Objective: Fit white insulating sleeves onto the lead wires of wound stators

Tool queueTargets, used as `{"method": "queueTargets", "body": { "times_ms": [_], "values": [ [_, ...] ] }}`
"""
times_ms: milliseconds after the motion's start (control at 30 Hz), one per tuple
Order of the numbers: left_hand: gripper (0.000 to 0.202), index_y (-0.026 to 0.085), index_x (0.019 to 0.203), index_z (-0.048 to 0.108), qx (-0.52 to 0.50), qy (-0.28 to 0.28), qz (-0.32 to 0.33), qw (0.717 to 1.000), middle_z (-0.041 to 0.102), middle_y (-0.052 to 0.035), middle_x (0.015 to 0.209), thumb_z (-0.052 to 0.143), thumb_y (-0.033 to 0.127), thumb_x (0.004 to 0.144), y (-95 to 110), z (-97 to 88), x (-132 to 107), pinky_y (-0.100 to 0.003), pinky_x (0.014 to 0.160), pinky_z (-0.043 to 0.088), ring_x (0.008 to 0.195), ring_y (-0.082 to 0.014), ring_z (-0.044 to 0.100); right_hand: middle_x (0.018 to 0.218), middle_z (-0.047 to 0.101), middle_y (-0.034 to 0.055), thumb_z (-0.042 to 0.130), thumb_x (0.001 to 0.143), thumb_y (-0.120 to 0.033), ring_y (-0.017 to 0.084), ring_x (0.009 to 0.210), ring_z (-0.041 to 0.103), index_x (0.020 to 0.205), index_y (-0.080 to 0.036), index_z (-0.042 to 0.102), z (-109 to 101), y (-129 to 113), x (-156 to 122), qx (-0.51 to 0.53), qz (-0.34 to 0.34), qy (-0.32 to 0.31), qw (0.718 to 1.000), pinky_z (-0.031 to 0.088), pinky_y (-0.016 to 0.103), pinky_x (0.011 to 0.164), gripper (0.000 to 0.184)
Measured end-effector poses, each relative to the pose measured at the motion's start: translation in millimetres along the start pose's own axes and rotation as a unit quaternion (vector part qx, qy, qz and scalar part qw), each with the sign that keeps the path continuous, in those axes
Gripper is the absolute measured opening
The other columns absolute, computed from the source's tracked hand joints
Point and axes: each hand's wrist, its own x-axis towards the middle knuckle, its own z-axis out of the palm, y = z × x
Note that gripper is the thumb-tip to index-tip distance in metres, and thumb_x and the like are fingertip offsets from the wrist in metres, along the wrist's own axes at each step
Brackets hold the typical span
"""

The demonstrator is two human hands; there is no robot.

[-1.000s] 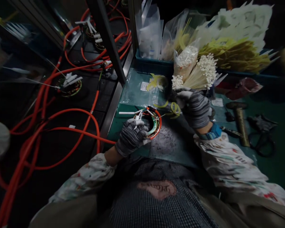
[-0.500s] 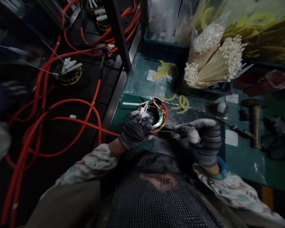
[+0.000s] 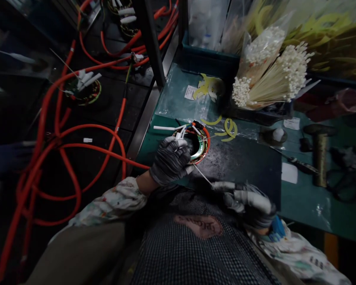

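A ring-shaped motor stator (image 3: pixel 202 149) with white sleeved leads (image 3: pixel 182 131) lies tilted over the bench. My gloved left hand (image 3: pixel 170 160) is closed around its near left side, and the fingers cover part of the windings. From its lower edge a thin white cord (image 3: pixel 203 175) runs taut, down and right. My gloved right hand (image 3: pixel 243 198) pinches the far end of that cord near my apron. An orange cable (image 3: pixel 136 163) disappears behind my left hand, and an orange sleeve curves along the stator's right rim.
Yellow curved strips (image 3: pixel 230 128) lie behind the stator. A bundle of white-headed cable ties (image 3: pixel 280 75) stands at the back. Right are a screwdriver (image 3: pixel 302 164), a hammer (image 3: pixel 319 158) and scissors (image 3: pixel 344 186). Another stator (image 3: pixel 87 93) and a co-worker's blurred sleeve (image 3: pixel 8 158) are left.
My right hand has moved down toward my apron, drawing the cord into a downward slant. My left hand and the stator stay nearly where they were. Orange cables at left have shifted.
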Motion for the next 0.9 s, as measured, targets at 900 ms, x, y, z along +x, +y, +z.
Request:
{"method": "queueTargets", "body": {
  "times_ms": [900],
  "values": [
    [0.033,0.026,0.118,0.074,0.007,-0.049,0.008,0.999,0.079,-0.0063,0.110,0.061,0.052,0.102,-9,-1.5,3,-0.050,0.104,0.057,0.114,-0.0274,0.072,0.093,0.085,0.0018,0.079,0.091,-0.030,0.019,0.079,0.078,0.100,-0.024,0.084,2,-31,114,-0.128,-0.247,-0.023,0.960,0.064,0.031,0.074,0.012]
  ]
}}
